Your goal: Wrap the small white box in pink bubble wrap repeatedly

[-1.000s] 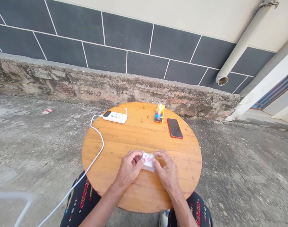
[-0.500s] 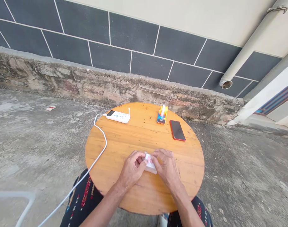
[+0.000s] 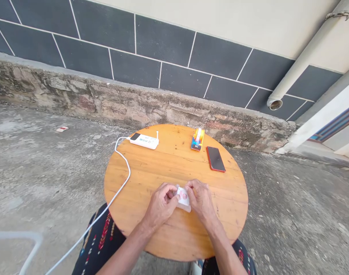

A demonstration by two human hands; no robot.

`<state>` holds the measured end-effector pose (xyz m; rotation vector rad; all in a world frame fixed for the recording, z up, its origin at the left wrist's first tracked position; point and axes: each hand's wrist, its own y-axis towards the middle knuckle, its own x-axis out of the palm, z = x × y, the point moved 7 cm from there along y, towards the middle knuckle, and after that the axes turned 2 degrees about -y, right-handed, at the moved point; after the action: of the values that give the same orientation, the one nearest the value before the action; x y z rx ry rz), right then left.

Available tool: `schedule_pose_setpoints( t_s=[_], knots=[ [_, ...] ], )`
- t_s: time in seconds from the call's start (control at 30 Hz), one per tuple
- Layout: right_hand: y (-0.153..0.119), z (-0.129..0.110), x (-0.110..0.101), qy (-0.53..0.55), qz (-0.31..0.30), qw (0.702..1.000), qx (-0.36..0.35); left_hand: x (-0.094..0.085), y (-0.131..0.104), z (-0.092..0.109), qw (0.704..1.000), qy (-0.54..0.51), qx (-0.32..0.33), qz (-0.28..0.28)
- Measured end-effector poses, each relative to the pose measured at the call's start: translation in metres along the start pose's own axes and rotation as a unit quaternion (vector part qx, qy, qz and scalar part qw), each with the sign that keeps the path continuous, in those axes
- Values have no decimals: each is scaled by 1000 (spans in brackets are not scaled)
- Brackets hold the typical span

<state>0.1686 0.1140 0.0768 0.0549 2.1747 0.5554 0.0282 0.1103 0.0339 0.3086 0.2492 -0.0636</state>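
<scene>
Near the front half of the round wooden table (image 3: 168, 164), a small white pack with red print (image 3: 183, 196) sits in what looks like clear plastic. My left hand (image 3: 163, 202) pinches its left edge between thumb and curled fingers. From the other side, my right hand (image 3: 200, 198) grips the upper right corner, thumb and fingertips close together. Both hands rest low over the tabletop. The pack's far edge is partly covered by fingers, and I cannot make out what is inside it.
A white power bank (image 3: 144, 141) with a long white cable (image 3: 128, 173) lies at the back left. A tape dispenser (image 3: 197, 139) stands at the back, beside a phone with a red edge (image 3: 216, 159). Beyond the table is a stone wall base (image 3: 105, 103).
My right fingers have shifted slightly right at the pack's corner, showing more of the red print. The left hand keeps its hold. The view has shifted a little.
</scene>
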Motion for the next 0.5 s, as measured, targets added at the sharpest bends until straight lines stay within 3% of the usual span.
schedule_pose_setpoints(
  t_s=[0.5],
  knots=[
    [1, -3, -10, 52, 6, 996, 66, 2, -4, 9, 999, -3, 39, -10]
  ],
)
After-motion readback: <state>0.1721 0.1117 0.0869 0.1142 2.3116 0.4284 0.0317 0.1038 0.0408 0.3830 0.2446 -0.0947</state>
